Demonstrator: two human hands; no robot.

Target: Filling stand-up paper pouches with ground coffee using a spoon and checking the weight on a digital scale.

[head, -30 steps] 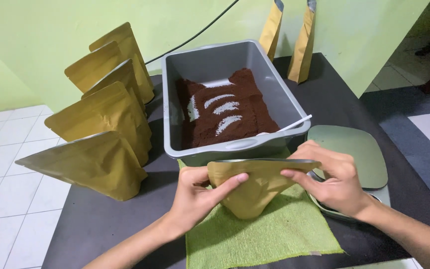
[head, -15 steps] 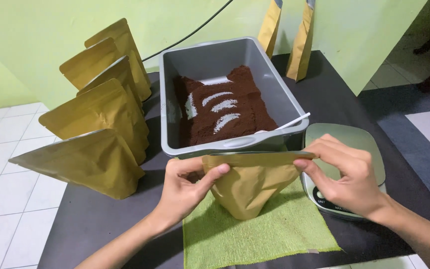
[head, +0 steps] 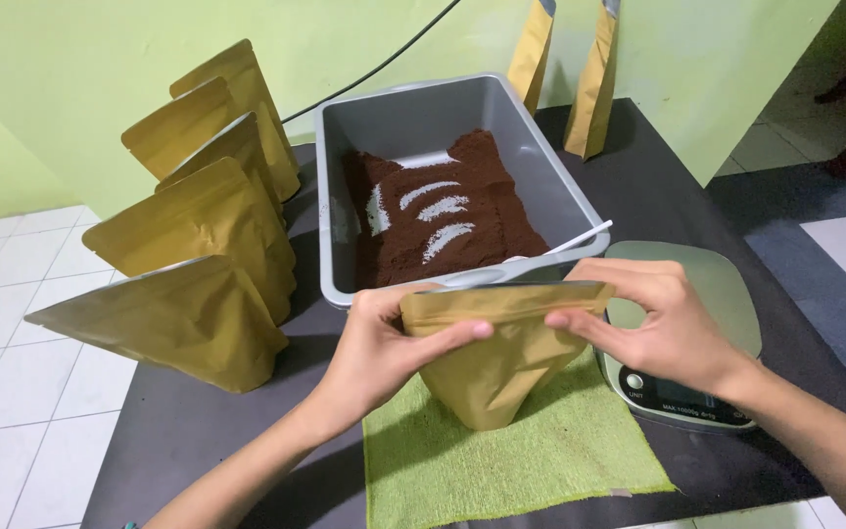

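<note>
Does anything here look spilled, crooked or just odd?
Nothing is spilled. The brown powder stays inside the grey tub. One small oddity: the nearest pouch in the row on the left leans far over, while those behind it stand more upright. Both hands hold a pouch over the green cloth.

Light green wall [head: 70,88] behind, meeting a second green wall face [head: 727,78] at a corner on the right. Black cable [head: 384,64] runs diagonally across the wall. Dark tabletop [head: 198,431]. Floor [head: 12,323] of white square tiles on the left; right side shows a grey tiled strip [head: 824,245]. Light even, soft.
</note>
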